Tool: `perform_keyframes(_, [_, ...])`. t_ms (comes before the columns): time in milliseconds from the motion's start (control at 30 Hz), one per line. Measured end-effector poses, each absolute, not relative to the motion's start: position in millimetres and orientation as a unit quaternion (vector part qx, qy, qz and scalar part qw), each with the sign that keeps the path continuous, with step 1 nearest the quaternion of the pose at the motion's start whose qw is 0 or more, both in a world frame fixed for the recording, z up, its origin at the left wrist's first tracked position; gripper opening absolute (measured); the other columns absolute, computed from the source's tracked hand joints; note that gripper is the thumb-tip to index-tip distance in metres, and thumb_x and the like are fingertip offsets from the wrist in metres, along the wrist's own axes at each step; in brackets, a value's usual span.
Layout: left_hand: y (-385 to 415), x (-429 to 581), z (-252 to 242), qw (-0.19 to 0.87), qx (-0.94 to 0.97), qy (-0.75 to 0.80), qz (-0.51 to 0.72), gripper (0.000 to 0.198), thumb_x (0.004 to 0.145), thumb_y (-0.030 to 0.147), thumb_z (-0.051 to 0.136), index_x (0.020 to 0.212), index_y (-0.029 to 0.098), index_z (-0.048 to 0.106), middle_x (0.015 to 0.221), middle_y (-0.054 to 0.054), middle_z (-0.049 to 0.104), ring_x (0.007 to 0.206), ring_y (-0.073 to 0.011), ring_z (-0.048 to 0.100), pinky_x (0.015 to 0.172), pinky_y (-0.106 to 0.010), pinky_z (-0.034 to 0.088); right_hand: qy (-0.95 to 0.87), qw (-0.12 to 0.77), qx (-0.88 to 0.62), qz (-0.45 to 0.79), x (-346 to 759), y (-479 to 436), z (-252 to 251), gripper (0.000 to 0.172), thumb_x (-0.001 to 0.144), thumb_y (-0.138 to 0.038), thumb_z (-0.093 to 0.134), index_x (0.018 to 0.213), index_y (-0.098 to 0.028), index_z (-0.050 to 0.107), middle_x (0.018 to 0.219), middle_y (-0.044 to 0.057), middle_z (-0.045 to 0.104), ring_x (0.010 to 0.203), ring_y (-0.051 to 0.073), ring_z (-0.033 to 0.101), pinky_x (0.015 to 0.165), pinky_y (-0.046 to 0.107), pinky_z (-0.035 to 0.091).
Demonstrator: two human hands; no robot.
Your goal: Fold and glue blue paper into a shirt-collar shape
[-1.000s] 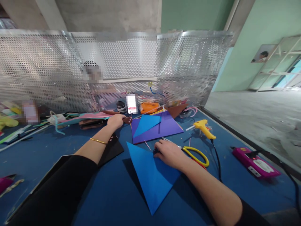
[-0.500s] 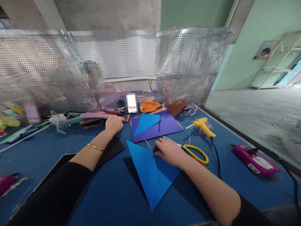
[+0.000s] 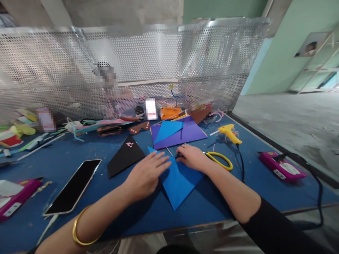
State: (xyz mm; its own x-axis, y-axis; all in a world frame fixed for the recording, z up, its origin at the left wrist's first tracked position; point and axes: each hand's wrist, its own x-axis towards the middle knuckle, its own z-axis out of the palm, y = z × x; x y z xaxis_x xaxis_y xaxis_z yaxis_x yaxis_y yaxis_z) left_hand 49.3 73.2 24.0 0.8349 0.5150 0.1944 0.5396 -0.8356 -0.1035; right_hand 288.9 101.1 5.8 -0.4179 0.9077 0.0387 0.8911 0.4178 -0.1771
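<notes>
A folded blue paper (image 3: 176,187) with pointed corners lies in front of me. My left hand (image 3: 147,174) hovers over or rests on its left edge, palm down, fingers spread; whether it touches I cannot tell. At the paper's upper edge my right hand (image 3: 192,157) is closed, a small dark object (image 3: 179,155) at its fingertips. Behind it, yellow-handled scissors (image 3: 221,160) lie with their blades partly hidden. A purple sheet (image 3: 194,130) bears a second blue paper piece (image 3: 169,129). To the left sit a black paper shape (image 3: 125,158) with pink bits and a brown strip (image 3: 140,127) with pink squares.
A yellow glue gun (image 3: 230,134) and a magenta power strip (image 3: 282,167) lie on the right. On the left are a phone (image 3: 74,187) with a cable and another magenta device (image 3: 19,197). A perforated metal screen (image 3: 148,53) stands behind the table.
My left hand has left the brown strip and come down and right to the blue paper, its fingers now spread. The right hand stays at the paper. The view has shifted slightly.
</notes>
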Motion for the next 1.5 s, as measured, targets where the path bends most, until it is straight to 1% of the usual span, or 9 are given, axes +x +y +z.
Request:
perform_keyframes(167, [66,52,-3,0.093,-0.967,-0.234,-0.034,0.050,0.088,0.008,0.049,0.135,0.019,0.057,0.141,-0.010,0.060,0.130,-0.0272,0.057,0.106,-0.044,0.050,-0.839,0.094,-0.533,0.061,296,96,12,0.035,0.096,-0.037,0.061,0.125,-0.018,0.059,0.125,0.009,0.062,0.106,0.023,0.064,0.089,0.045,0.055])
perform_keyframes(267, [63,54,-4,0.101,-0.967,-0.233,-0.027,0.047,0.091,0.008,0.048,0.136,0.020,0.056,0.140,-0.011,0.061,0.127,-0.0264,0.059,0.101,-0.042,0.053,-0.841,0.128,-0.524,0.042,303,70,19,0.034,0.101,-0.032,0.051,0.129,-0.015,0.060,0.129,0.015,0.063,0.120,0.027,0.059,0.103,0.048,0.047])
perform_keyframes(433, [31,53,-1,0.099,-0.967,-0.233,-0.019,0.047,0.089,0.009,0.047,0.136,0.014,0.056,0.138,-0.016,0.062,0.125,-0.0315,0.060,0.097,-0.046,0.054,-0.873,0.126,-0.467,0.061,305,-6,8,0.066,0.096,-0.060,0.048,0.147,-0.018,0.048,0.153,0.011,0.048,0.144,0.028,0.038,0.117,0.048,0.034])
perform_keyframes(600, [-4,45,4,0.044,-0.961,-0.270,-0.044,0.051,0.091,0.024,0.048,0.140,0.014,0.054,0.146,-0.014,0.055,0.132,-0.0321,0.054,0.104,-0.047,0.049,-0.878,0.117,-0.456,0.088,297,-48,-13,0.080,0.092,-0.069,0.044,0.153,-0.017,0.038,0.159,0.009,0.037,0.149,0.029,0.029,0.120,0.053,0.030])
perform_keyframes(733, [-2,55,8,-0.005,-0.942,-0.332,-0.058,0.044,0.102,0.034,0.037,0.136,0.016,0.058,0.139,-0.009,0.062,0.126,-0.0252,0.060,0.104,-0.041,0.050,-0.865,0.135,-0.477,0.076,290,-47,-13,0.058,0.101,-0.051,0.041,0.144,-0.013,0.050,0.151,0.011,0.050,0.141,0.030,0.042,0.112,0.053,0.041])
perform_keyframes(900, [7,75,-1,-0.006,-0.937,-0.348,-0.018,0.070,0.095,0.056,0.050,0.148,0.012,0.042,0.157,-0.016,0.039,0.144,-0.0331,0.038,0.113,-0.048,0.040,-0.837,0.185,-0.515,0.021,277,-37,-15,0.040,0.100,-0.025,0.042,0.130,-0.007,0.062,0.132,0.016,0.065,0.118,0.029,0.062,0.098,0.048,0.054])
perform_keyframes(1000, [4,77,-4,-0.019,-0.936,-0.351,-0.010,0.074,0.095,0.060,0.044,0.153,0.016,0.033,0.160,-0.014,0.032,0.148,-0.0319,0.031,0.116,-0.052,0.034,-0.840,0.174,-0.514,0.001,267,-36,-15,0.046,0.099,-0.023,0.043,0.139,-0.003,0.054,0.143,0.018,0.056,0.132,0.033,0.052,0.106,0.051,0.049])
perform_keyframes(1167, [-3,66,-4,-0.029,-0.935,-0.354,-0.015,0.075,0.095,0.059,0.044,0.155,0.017,0.031,0.160,-0.012,0.032,0.150,-0.0306,0.028,0.119,-0.054,0.028,-0.847,0.127,-0.510,0.077,257,-36,-7,0.061,0.098,-0.034,0.045,0.153,-0.010,0.035,0.161,0.010,0.032,0.150,0.027,0.025,0.122,0.048,0.028])
perform_keyframes(1500, [-8,56,-8,-0.046,-0.930,-0.362,-0.050,0.086,0.091,0.068,0.045,0.158,0.021,0.019,0.163,-0.009,0.027,0.150,-0.0306,0.027,0.119,-0.054,0.026,-0.820,0.091,-0.560,0.077,256,-38,-16,0.071,0.096,-0.047,0.042,0.156,-0.011,0.030,0.162,0.008,0.027,0.150,0.031,0.026,0.119,0.056,0.029])
